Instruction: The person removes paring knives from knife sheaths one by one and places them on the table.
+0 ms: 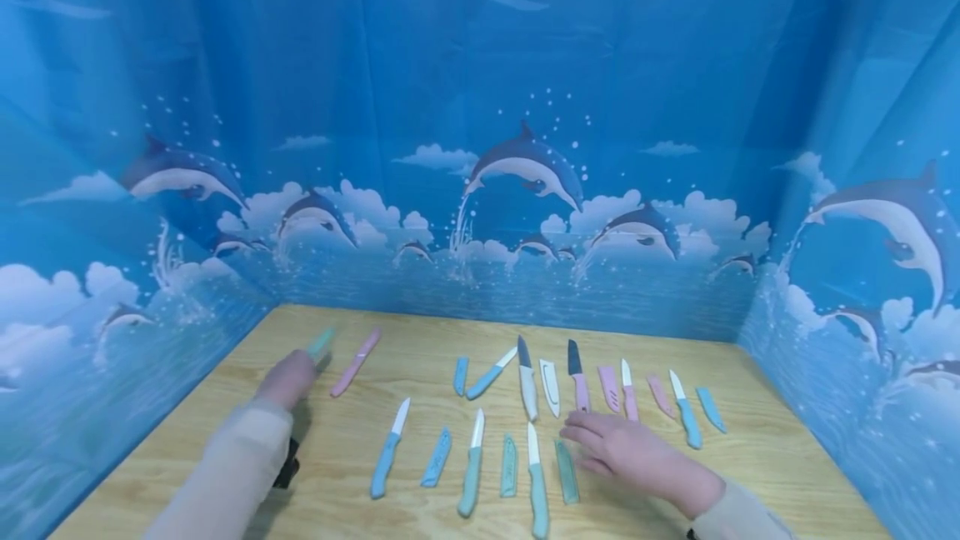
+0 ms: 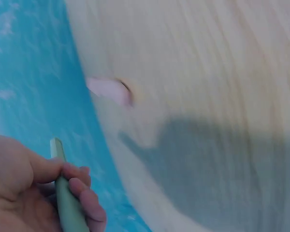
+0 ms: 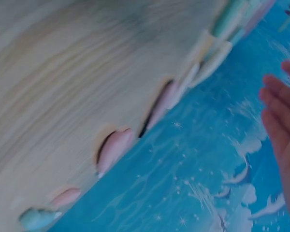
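In the head view my left hand [image 1: 288, 382] is at the table's left side and grips a green knife [image 1: 321, 343]. The left wrist view shows my thumb and fingers curled round the knife's smooth green handle [image 2: 70, 208]. Just right of that hand lies a pink knife [image 1: 356, 363] in its sheath. My right hand [image 1: 630, 452] has its fingers extended and holds nothing. It hovers by a pink-handled knife with a dark blade [image 1: 576, 369] and a green sheath [image 1: 567, 472]. Straight fingers [image 3: 280, 121] show in the right wrist view.
Several bare knives lie with sheaths beside them: a blue knife [image 1: 385, 461], green knives [image 1: 470, 477], a white knife with a dark blade [image 1: 528, 386], and a blue knife [image 1: 688, 422] at right. A blue dolphin-print curtain [image 1: 480, 290] borders the wooden table [image 1: 337, 473].
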### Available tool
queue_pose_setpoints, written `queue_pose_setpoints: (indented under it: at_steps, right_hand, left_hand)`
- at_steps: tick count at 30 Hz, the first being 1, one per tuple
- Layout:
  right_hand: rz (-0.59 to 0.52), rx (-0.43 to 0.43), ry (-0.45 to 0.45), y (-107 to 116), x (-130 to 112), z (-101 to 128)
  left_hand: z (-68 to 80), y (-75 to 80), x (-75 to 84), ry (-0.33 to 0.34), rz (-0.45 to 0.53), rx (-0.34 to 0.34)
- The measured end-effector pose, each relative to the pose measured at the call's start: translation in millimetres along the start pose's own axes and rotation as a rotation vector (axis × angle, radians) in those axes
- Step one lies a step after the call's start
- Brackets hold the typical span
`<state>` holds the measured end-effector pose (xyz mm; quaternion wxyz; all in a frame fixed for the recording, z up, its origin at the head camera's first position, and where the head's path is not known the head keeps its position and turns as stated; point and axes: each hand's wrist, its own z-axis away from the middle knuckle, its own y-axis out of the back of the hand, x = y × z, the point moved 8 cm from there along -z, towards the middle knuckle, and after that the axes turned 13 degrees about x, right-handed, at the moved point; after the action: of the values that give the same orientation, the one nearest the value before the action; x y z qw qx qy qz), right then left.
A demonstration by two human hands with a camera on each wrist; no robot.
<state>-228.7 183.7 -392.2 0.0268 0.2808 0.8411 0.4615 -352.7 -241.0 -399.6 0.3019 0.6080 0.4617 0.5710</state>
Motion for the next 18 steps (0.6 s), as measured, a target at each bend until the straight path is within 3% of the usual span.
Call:
queue_pose_setpoints:
  at_steps: [4,10,16,18]
  right_hand:
    - [0.094,0.049,-0.115,6.2,8.7,-3.7]
    - [0.139,0.101,-0.25,12.8,14.1,-13.2]
    - [0.134,0.071,-0.404,13.6,9.8,-26.2]
    - [0.125,0.074,-0.421,13.7,7.4,-29.8]
  left_hand:
    - [9.9,1.9,29.7,-0.106,0.005,0.076]
    - [35.2,-4.3,92.2,-0.246,0.041,0.182]
    - [78.6,-23.5,159.2,-0.444,0.078,0.143]
    - [95.4,-28.0,181.7,-0.559,0.057,0.149]
